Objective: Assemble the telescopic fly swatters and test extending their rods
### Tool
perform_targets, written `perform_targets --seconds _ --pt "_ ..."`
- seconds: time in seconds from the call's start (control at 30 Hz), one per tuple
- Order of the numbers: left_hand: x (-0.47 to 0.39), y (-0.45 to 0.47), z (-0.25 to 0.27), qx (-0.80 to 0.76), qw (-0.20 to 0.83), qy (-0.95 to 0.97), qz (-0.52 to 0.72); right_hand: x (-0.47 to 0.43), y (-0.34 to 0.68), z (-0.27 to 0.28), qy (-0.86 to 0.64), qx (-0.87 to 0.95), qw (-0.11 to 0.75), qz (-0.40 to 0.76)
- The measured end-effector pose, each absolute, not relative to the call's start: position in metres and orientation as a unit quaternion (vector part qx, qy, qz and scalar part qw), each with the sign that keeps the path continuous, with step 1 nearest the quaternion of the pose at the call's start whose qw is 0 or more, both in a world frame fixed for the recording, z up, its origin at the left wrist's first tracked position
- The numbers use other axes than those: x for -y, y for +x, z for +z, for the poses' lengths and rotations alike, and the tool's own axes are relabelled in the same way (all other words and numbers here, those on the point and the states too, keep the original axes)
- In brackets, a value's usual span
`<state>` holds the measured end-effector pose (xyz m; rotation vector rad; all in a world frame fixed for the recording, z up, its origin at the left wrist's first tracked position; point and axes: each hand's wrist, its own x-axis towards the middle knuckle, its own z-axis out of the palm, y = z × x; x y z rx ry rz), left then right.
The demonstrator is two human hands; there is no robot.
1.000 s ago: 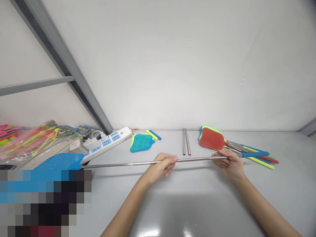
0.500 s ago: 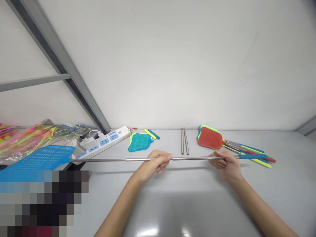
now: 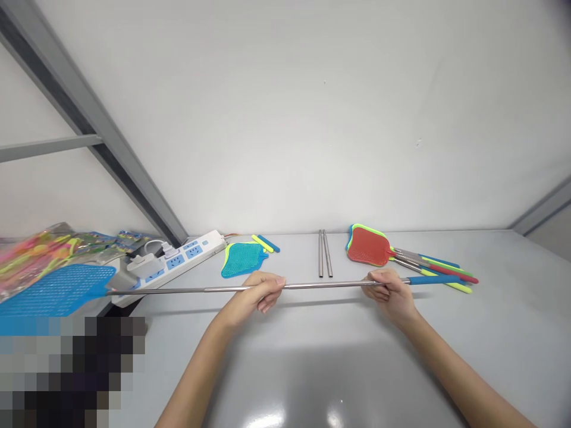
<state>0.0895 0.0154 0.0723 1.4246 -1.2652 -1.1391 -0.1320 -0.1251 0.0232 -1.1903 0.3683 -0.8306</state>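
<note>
A blue fly swatter (image 3: 321, 285) with a long, extended metal rod stretches across the view, held level above the table. Its mesh head points left and its blue grip points right. My left hand (image 3: 256, 294) is closed around the middle of the rod. Near the grip, my right hand (image 3: 389, 291) pinches the rod. Behind my right hand lies a stack of finished-looking swatters with a red head (image 3: 369, 246) on top. Two metal rods (image 3: 320, 254) lie side by side beyond the gap between my hands.
Teal and yellow swatter heads (image 3: 243, 259) lie at the back, beside a yellow and a blue handle (image 3: 271, 243). A white power strip (image 3: 178, 261) with plugs sits left of them. Plastic-bagged colourful items (image 3: 44, 252) are at far left. A grey frame post (image 3: 116, 160) rises there.
The camera view has shifted, so most things appear a little further left. Both hands keep their hold on the swatter's rod, with about the same gap between them.
</note>
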Motion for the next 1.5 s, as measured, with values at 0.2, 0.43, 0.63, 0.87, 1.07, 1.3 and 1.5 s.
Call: perform_targets --seconds 0.2,0.43,0.63,0.87,1.07,1.3,1.5 --pt "-0.019 0.1 0.074 0.502 0.446 0.574 -0.468 0.123 -0.131 0.023 -0.543 -0.168 0.733 -0.373" --pt "-0.016 0.089 0.062 0.478 0.473 0.594 -0.442 0.121 -0.13 0.017 -0.524 -0.165 0.732 -0.403" --pt "-0.016 0.079 0.06 0.47 0.526 0.597 -0.383 0.107 -0.12 0.014 -0.456 -0.156 0.789 -0.38" --pt "-0.014 0.06 0.053 0.472 0.506 0.612 -0.384 0.09 -0.112 0.011 -0.406 -0.138 0.838 -0.336" --pt "-0.013 0.039 0.046 0.5 0.445 0.619 -0.411 0.074 -0.108 0.008 -0.406 -0.111 0.858 -0.294" --pt "-0.012 0.028 0.046 0.501 0.412 0.604 -0.463 0.061 -0.104 0.005 -0.406 -0.08 0.875 -0.251" --pt "-0.014 0.026 0.054 0.496 0.385 0.586 -0.512 0.062 -0.106 0.003 -0.441 -0.074 0.863 -0.235"
